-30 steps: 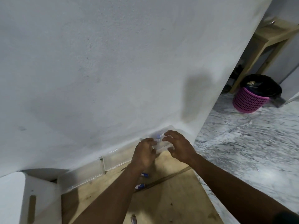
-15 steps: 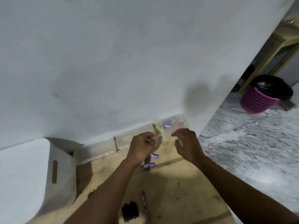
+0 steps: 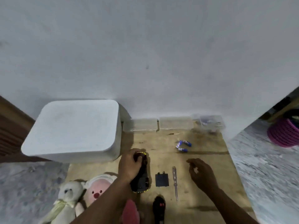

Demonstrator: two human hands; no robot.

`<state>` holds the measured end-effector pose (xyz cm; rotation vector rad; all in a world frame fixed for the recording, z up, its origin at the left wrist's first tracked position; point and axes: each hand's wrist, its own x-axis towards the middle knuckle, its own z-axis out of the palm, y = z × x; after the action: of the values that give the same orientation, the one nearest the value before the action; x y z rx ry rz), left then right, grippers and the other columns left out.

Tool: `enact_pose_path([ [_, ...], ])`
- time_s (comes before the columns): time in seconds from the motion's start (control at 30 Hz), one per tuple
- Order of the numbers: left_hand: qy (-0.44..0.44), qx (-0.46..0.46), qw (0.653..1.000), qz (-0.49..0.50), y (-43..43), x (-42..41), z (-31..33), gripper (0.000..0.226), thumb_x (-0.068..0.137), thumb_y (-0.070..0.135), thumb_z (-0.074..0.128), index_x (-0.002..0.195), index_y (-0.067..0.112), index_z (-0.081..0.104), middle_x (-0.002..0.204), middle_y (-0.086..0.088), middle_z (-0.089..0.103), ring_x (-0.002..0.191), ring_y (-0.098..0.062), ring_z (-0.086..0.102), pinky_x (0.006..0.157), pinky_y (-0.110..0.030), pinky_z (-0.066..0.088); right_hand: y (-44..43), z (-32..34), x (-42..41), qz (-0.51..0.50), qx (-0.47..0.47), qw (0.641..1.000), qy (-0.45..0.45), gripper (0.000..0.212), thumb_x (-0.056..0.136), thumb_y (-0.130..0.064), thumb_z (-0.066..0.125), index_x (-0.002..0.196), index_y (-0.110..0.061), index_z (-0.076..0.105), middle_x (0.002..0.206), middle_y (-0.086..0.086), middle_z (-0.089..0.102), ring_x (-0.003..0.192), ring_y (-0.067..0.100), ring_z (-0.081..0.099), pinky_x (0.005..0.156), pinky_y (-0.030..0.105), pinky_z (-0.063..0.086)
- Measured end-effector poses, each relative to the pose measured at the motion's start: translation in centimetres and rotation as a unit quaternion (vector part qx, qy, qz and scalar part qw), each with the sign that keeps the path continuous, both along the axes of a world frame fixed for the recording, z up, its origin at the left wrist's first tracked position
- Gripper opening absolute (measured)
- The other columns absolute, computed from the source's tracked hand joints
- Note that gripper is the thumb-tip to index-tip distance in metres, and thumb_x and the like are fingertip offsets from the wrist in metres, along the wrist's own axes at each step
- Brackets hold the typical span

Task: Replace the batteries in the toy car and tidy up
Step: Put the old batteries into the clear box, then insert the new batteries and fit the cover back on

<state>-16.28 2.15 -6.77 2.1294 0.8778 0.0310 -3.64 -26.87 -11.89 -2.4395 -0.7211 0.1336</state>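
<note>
The black toy car [image 3: 142,178] with yellow trim lies on the wooden board [image 3: 202,175]. My left hand [image 3: 130,164] grips its far end. To its right lie the black battery cover [image 3: 162,180] and a clear-handled screwdriver [image 3: 175,183]. My right hand [image 3: 202,173] hovers beyond the screwdriver, fingers loosely curled, holding nothing that I can see. Loose blue batteries [image 3: 182,145] lie farther back. A clear box [image 3: 210,122] with more batteries stands by the wall. A black remote [image 3: 159,207] lies near me.
A large white lidded bin [image 3: 72,130] stands at the left against the wall. Two clear empty boxes [image 3: 158,124] line the wall. Plush toys [image 3: 80,196] lie at the lower left. A pink basket [image 3: 283,135] sits on the marble floor at right.
My view has dropped from the wall and battery box to the board. Both hands pulled back from the box; the left hand has taken hold of the toy car.
</note>
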Motion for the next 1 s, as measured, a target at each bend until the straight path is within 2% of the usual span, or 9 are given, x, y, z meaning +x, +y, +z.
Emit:
enact_pose_path([
  [0.07,0.050,0.003,0.999,-0.007,0.5,-1.7,-1.3,0.043,0.087,0.028,0.069,0.129,0.023,0.061,0.124,-0.003,0.062,0.116,-0.023,0.060,0.092,-0.029,0.047,0.6,0.4,-1.7,-0.002,0.000,1.000,0.013,0.033,0.082,-0.004,0.074,0.108,-0.022,0.069,0.095,-0.012,0.064,0.078,0.001,0.061,0.068,0.013,0.048],
  [0.13,0.091,-0.033,0.995,-0.015,0.4,-2.7,-2.0,0.055,0.088,0.032,0.067,0.139,0.019,0.051,0.128,-0.011,0.055,0.122,-0.031,0.056,0.097,-0.034,0.045,1.1,0.9,-2.7,-0.009,-0.007,0.999,0.030,0.035,0.081,-0.003,0.073,0.110,-0.024,0.068,0.094,-0.014,0.063,0.078,-0.001,0.060,0.066,0.015,0.051],
  [0.2,0.104,-0.068,0.992,-0.013,0.2,-3.3,-2.3,0.054,0.091,0.029,0.067,0.140,0.018,0.047,0.130,-0.013,0.055,0.121,-0.032,0.057,0.098,-0.034,0.045,1.5,1.2,-3.2,-0.016,-0.015,0.999,0.038,0.036,0.081,-0.004,0.072,0.110,-0.025,0.068,0.093,-0.014,0.062,0.078,-0.001,0.060,0.067,0.020,0.054],
  [0.37,0.098,-0.095,0.991,-0.006,-0.2,-3.1,-3.1,0.045,0.095,0.020,0.063,0.138,0.018,0.051,0.130,-0.009,0.067,0.119,-0.031,0.062,0.095,-0.033,0.048,1.9,2.1,-2.8,-0.027,-0.024,0.998,0.042,0.037,0.081,-0.009,0.071,0.113,-0.028,0.067,0.096,-0.012,0.062,0.079,0.003,0.061,0.068,0.028,0.056],
  [0.5,0.089,-0.145,0.985,0.022,-0.2,-2.2,-3.1,0.041,0.095,0.013,0.062,0.135,0.016,0.051,0.129,-0.010,0.066,0.115,-0.031,0.063,0.094,-0.034,0.050,2.1,2.2,-1.0,-0.030,-0.046,0.997,0.047,0.037,0.081,-0.013,0.071,0.115,-0.029,0.066,0.102,-0.011,0.062,0.080,0.003,0.059,0.071,0.024,0.051],
  [0.6,0.087,-0.168,0.981,0.030,-0.1,-1.8,-2.9,0.039,0.094,0.010,0.062,0.131,0.017,0.051,0.126,-0.011,0.067,0.109,-0.030,0.064,0.093,-0.035,0.052,2.5,2.1,0.7,-0.025,-0.091,0.994,0.061,0.043,0.082,-0.018,0.069,0.123,-0.029,0.061,0.114,-0.005,0.060,0.097,0.015,0.062,0.078,0.025,0.048],
  [0.7,0.072,-0.176,0.981,0.039,-0.1,-1.4,-2.8,0.042,0.094,0.007,0.059,0.134,0.018,0.051,0.123,-0.011,0.068,0.102,-0.028,0.062,0.087,-0.031,0.048,3.2,1.9,2.8,-0.001,-0.150,0.987,0.061,0.053,0.085,-0.024,0.068,0.136,-0.028,0.053,0.134,-0.003,0.051,0.122,0.020,0.053,0.089,0.032,0.049],
  [0.83,0.046,-0.187,0.980,0.040,-0.3,-0.7,-2.9,0.049,0.094,0.007,0.059,0.140,0.020,0.051,0.123,-0.013,0.069,0.110,-0.033,0.065,0.095,-0.035,0.051,4.2,1.3,5.5,0.040,-0.210,0.976,0.031,0.067,0.088,-0.037,0.066,0.147,-0.031,0.036,0.146,0.000,0.041,0.130,0.023,0.045,0.095,0.041,0.051],
  [1.0,0.001,-0.242,0.968,0.065,-0.3,0.3,-2.8,0.050,0.095,0.008,0.060,0.142,0.022,0.051,0.118,-0.015,0.069,0.106,-0.034,0.068,0.095,-0.045,0.056,6.3,0.4,8.0,0.083,-0.250,0.964,0.028,0.068,0.093,-0.049,0.058,0.150,-0.034,0.025,0.160,0.002,0.024,0.143,0.028,0.031,0.108,0.051,0.039],
])
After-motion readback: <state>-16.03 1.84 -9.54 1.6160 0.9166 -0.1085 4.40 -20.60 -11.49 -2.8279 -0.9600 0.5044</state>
